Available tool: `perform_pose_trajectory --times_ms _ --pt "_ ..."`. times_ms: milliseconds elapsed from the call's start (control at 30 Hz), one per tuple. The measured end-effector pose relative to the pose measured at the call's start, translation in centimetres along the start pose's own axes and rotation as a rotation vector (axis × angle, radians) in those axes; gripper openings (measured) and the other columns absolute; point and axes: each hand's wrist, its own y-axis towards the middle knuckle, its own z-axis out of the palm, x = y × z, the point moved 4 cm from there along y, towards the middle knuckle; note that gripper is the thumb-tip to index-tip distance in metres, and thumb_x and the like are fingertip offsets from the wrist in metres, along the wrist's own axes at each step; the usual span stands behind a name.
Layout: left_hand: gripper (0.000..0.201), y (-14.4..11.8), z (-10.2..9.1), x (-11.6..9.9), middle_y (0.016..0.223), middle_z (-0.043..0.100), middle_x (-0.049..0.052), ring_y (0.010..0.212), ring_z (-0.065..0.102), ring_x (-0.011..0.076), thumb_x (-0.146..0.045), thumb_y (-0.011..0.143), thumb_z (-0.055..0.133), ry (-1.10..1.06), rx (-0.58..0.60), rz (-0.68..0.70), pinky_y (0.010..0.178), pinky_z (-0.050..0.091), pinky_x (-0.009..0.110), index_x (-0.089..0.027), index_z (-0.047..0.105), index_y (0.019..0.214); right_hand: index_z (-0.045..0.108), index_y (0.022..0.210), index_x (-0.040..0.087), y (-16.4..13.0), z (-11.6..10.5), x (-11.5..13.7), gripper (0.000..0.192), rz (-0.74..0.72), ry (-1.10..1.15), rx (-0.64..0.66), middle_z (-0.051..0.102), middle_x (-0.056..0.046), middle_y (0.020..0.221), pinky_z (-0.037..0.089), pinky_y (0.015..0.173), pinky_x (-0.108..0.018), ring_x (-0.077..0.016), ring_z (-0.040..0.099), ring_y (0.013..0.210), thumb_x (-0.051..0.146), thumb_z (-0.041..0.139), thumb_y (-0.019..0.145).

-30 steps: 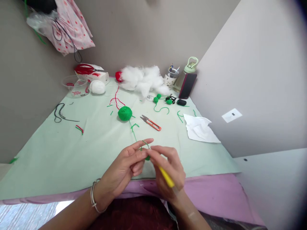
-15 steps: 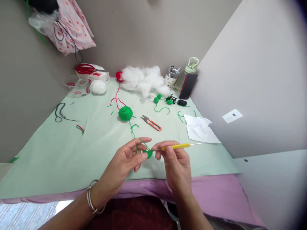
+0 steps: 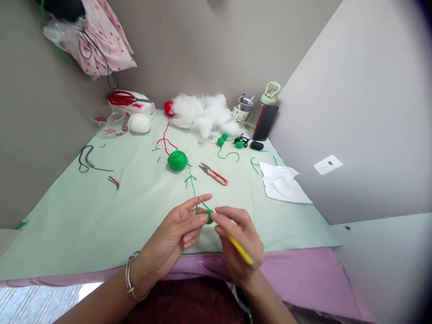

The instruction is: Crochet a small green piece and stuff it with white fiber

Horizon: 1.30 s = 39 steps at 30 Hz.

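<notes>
Head view, looking down on a pale green table cover. Left hand half closed, thumb and fingers pinching a small green crochet piece, index finger stretched forward with the green yarn strand passing over it. Right hand closed around a yellow crochet hook, handle pointing back toward the wrist, tip hidden at the green piece. Both hands close together, fingertips nearly touching, above the near edge of the cover. Metal bangles on the left wrist.

Strand running from the piece away to a green yarn ball lying further back on the cover. Just right of the ball, orange thread snips. Further right, crumpled white tissue. Near the back wall, white stuffing, a red yarn ball partly behind it, with a red strand coming toward the green ball. Beside the stuffing, a cup with pens, a green-capped bottle and a dark phone leaning against it. Small green balls in front of the stuffing. At back left, white yarn ball, clear bowl, red-handled scissors on a box. Black cord at the left side.
</notes>
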Motion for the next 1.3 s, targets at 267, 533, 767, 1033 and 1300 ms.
perform_pose_trajectory --times_ms 267,533,767,1033,1300 --pt "0.044 -0.1 0.8 -0.6 0.088 0.060 -0.002 0.053 0.030 0.0019 -0.028 0.083 0.089 0.037 0.035 0.071 0.046 0.024 0.017 -0.023 0.078 0.126 0.080 0.103 0.026 1.1 0.3 -1.3 0.020 0.420 0.483 -0.055 0.078 -0.006 0.095 0.059 0.068 -0.033 -0.0178 0.069 0.078 0.020 0.061 0.104" --pt "0.054 0.3 0.8 0.2 0.064 0.041 -0.010 0.052 0.025 0.0040 -0.030 0.084 0.089 -0.060 0.002 0.009 0.047 0.025 0.016 -0.018 0.073 0.134 0.074 0.134 0.032 -0.2 0.3 0.2 0.044 -0.010 -0.024 0.008 0.078 -0.010 0.116 0.064 0.078 -0.039 -0.0241 0.075 0.099 0.009 0.065 0.098" --pt "0.038 0.2 0.4 -0.5 0.084 0.055 -0.004 0.052 0.029 0.0005 -0.024 0.083 0.088 -0.055 -0.011 0.065 0.048 0.025 0.017 -0.021 0.080 0.120 0.080 0.102 0.027 1.0 -0.1 -1.3 0.020 0.436 0.459 -0.097 0.075 -0.003 0.088 0.056 0.066 -0.032 -0.0160 0.065 0.071 0.023 0.061 0.105" --pt "0.036 -0.2 0.1 -0.4 0.093 0.061 -0.001 0.060 0.043 0.0062 -0.034 0.090 0.082 0.221 -0.026 0.159 0.058 0.038 0.023 -0.028 0.078 0.126 0.080 0.098 0.024 0.6 0.6 -2.7 0.019 0.598 0.632 -0.063 0.077 -0.004 0.091 0.056 0.067 -0.030 -0.0142 0.065 0.069 0.032 0.064 0.104" --pt "0.039 -0.4 -0.1 -0.6 0.090 0.058 -0.001 0.067 0.048 0.0110 -0.026 0.088 0.080 0.389 -0.132 0.255 0.063 0.043 0.026 -0.026 0.076 0.127 0.075 0.106 0.025 0.5 -0.2 -1.4 0.024 0.405 0.379 0.017 0.077 -0.005 0.096 0.060 0.074 -0.032 -0.0164 0.071 0.078 0.018 0.052 0.107"
